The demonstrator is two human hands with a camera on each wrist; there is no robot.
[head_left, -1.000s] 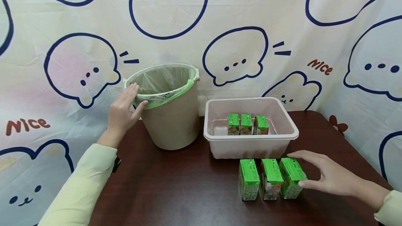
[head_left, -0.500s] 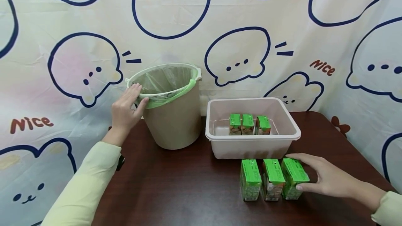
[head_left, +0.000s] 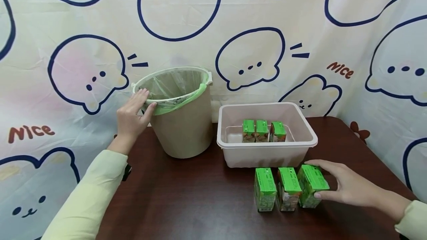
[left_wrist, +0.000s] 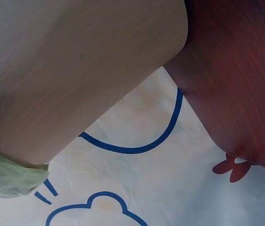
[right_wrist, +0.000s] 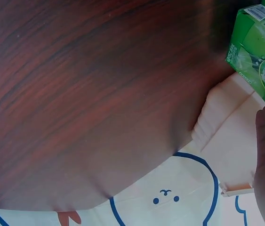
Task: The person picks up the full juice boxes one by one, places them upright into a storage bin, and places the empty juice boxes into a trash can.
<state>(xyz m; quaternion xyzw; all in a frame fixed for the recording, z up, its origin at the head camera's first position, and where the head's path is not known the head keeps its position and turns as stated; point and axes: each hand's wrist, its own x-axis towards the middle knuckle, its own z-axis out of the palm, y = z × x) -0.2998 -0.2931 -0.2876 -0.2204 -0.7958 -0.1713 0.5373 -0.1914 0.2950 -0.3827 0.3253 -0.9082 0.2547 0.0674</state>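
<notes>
Left hand: the left hand point(head_left: 133, 116) rests on the near left part of the bin rim, fingers extended over the edge, thumb spread along the outside; it grips no carton.
Right hand: the right hand point(head_left: 348, 187) grips the right carton between thumb and fingers, reaching in from the right.
Held item: the right carton point(head_left: 312, 187), green, at the right end of the near row, turned slightly relative to its neighbours; base contact cannot be told. The right wrist view shows a barcode point(right_wrist: 258, 12) on its end face.
Near row: the left carton point(head_left: 265, 190) and the middle carton point(head_left: 288, 190) stand upright on the worktop point(head_left: 186, 203), side by side, just in front of the tub.
Plastic tub: the pale tub point(head_left: 261, 156) stands on the worktop, right of the bin and beyond the near row.
Tub contents: three green-topped cartons point(head_left: 261, 131) in a row, the right one slightly apart.
Waste bin: the beige bin point(head_left: 185, 134) stands at far left, with a translucent green liner point(head_left: 181, 103) folded over its rim.
Backdrop: pale fabric point(head_left: 186, 53) with blue-outlined cartoon figures.
</notes>
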